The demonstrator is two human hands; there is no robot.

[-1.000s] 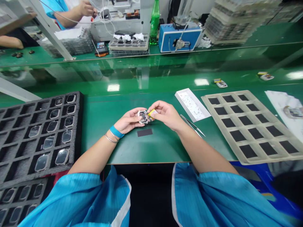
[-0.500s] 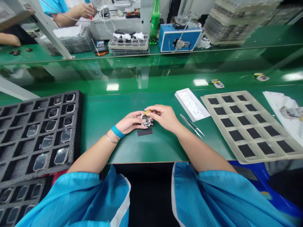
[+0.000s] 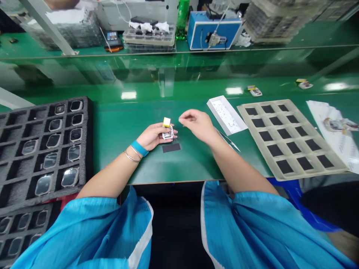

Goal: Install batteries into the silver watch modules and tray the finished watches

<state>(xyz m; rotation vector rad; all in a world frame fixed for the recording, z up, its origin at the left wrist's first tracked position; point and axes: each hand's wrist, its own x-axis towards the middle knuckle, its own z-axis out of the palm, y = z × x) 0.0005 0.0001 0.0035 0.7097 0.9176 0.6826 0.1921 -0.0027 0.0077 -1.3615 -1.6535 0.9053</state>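
My left hand (image 3: 153, 136) rests low over the green mat and is shut on a small white-framed electronic module (image 3: 168, 133), which looks like a watch body. A small yellow-and-white tab (image 3: 166, 121) stands up from the module's top edge. My right hand (image 3: 198, 125) hovers to the right of the module, apart from it, holding nothing. Steel tweezers (image 3: 230, 142) lie beyond my right wrist, partly hidden by it. A dark rectangular pad (image 3: 171, 148) lies on the mat just below my left hand.
On the left sits a black foam tray (image 3: 42, 149) holding several glass watch pieces. To the right are a white box lid (image 3: 226, 114), a beige tray (image 3: 288, 138) with black squares, and loose paper (image 3: 328, 127). A raised green shelf behind holds equipment.
My right hand has let go of the module and moved right. The yellow tab now stands upright from the module. The whole scene has shifted slightly upward in view.
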